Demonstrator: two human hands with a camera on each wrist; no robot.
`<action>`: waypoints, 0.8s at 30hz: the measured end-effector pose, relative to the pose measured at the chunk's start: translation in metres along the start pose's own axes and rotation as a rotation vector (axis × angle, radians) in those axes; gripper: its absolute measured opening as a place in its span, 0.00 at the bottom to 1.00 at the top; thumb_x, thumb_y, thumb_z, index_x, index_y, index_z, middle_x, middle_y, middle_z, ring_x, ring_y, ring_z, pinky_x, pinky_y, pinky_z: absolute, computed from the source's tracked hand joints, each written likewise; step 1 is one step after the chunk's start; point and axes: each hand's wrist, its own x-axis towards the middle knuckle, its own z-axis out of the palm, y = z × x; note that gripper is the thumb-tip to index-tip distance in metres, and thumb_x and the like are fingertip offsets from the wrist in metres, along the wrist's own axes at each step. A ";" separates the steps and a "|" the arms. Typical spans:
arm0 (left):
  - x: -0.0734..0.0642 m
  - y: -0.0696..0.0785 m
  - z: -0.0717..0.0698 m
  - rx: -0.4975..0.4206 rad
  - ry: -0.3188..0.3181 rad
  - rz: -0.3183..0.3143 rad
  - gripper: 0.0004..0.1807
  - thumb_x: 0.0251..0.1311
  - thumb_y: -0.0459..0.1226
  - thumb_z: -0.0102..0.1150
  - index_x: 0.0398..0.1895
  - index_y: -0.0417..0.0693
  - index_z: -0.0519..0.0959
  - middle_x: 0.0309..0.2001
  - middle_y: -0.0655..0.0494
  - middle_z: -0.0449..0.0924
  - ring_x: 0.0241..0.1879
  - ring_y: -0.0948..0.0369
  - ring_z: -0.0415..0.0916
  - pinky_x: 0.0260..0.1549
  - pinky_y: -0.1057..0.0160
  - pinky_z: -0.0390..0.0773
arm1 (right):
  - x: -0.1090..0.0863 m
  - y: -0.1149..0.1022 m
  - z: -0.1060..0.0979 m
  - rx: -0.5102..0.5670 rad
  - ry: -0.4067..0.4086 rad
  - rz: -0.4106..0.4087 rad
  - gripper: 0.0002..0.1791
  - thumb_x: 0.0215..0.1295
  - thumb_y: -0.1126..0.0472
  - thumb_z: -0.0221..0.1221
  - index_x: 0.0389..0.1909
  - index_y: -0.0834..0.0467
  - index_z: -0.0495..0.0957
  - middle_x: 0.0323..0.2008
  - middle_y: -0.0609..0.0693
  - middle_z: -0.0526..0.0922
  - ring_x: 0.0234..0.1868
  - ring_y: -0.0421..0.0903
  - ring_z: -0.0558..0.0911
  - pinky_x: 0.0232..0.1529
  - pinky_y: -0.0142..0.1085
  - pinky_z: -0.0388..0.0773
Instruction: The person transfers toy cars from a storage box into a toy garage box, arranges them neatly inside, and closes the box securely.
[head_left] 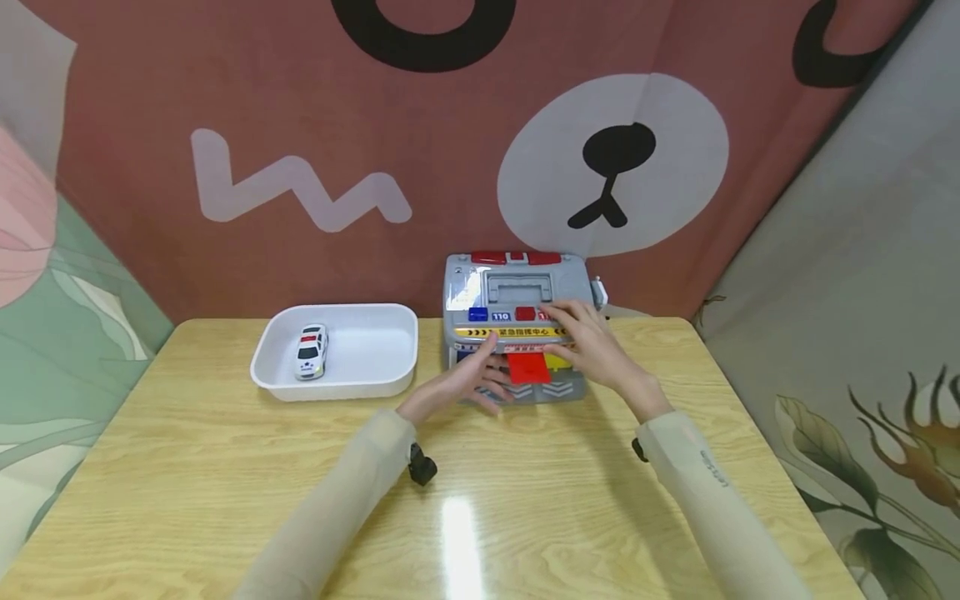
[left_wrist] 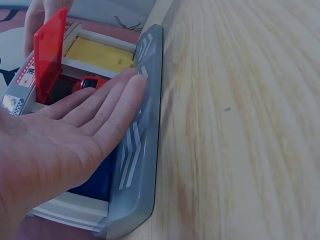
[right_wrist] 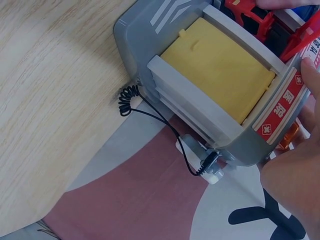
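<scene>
A grey toy emergency station [head_left: 517,329] stands at the table's back edge, its red door [head_left: 529,367] swung up and outward. In the middle bay below that door is a red toy car [right_wrist: 250,17], partly hidden in the left wrist view by fingers. My left hand [head_left: 470,377] is held before the bay, palm turned up and fingers extended, close to the car; whether they touch is unclear. My right hand [head_left: 592,343] grips the station's upper front edge, thumb at the front and fingers over the top beside the red button [head_left: 525,313].
Left of the station sits a white tray [head_left: 375,390] holding a white toy police car [head_left: 311,351]. The station's yellow door [right_wrist: 217,70] is closed. A coiled black cord [right_wrist: 129,99] hangs at its side. A printed curtain [head_left: 337,100] rises behind the table [head_left: 225,467].
</scene>
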 end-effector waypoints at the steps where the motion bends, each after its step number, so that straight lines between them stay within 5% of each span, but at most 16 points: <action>1: 0.000 0.000 0.000 -0.004 0.006 0.000 0.56 0.59 0.74 0.24 0.69 0.34 0.60 0.60 0.31 0.70 0.53 0.42 0.75 0.47 0.44 0.77 | 0.000 0.000 0.000 0.000 -0.002 0.002 0.37 0.61 0.52 0.65 0.69 0.58 0.65 0.63 0.57 0.64 0.63 0.56 0.61 0.61 0.56 0.60; 9: -0.001 0.002 0.000 -0.020 0.042 -0.002 0.58 0.55 0.76 0.31 0.68 0.34 0.61 0.60 0.35 0.71 0.55 0.41 0.73 0.49 0.43 0.76 | 0.001 -0.001 0.001 0.000 0.009 -0.009 0.37 0.61 0.53 0.66 0.69 0.58 0.65 0.63 0.57 0.65 0.63 0.56 0.61 0.61 0.56 0.60; 24: -0.002 -0.004 0.000 -0.117 -0.007 0.005 0.52 0.65 0.69 0.19 0.67 0.30 0.61 0.62 0.29 0.66 0.57 0.39 0.71 0.52 0.43 0.74 | 0.001 -0.001 0.002 0.016 0.011 0.006 0.38 0.59 0.53 0.67 0.69 0.58 0.65 0.62 0.57 0.65 0.64 0.56 0.60 0.61 0.56 0.58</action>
